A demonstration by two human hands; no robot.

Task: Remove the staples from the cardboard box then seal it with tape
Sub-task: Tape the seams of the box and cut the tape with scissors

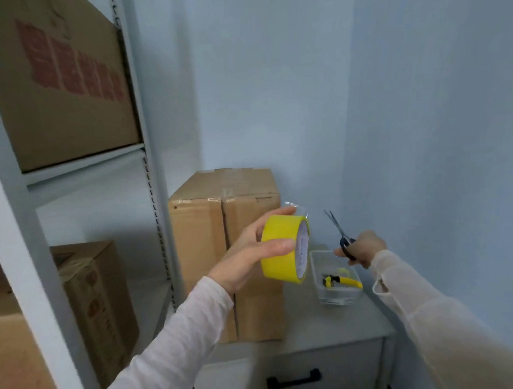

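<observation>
A brown cardboard box (203,227) stands on a grey cabinet (330,324), its front seam running top to bottom. My left hand (252,254) grips a yellow roll of tape (285,249) in front of the box's right edge, with a short clear strip sticking up from the roll. To the right, my right hand (363,248) holds a pair of black-handled scissors (340,234), blades pointing up and left, above a clear plastic bin (335,279).
The bin holds a yellow-and-black tool (341,280). A grey metal shelf rack (153,170) stands at the left with more cardboard boxes (59,85) on it. The cabinet has a drawer with a black handle (293,379). Blue walls close in behind and to the right.
</observation>
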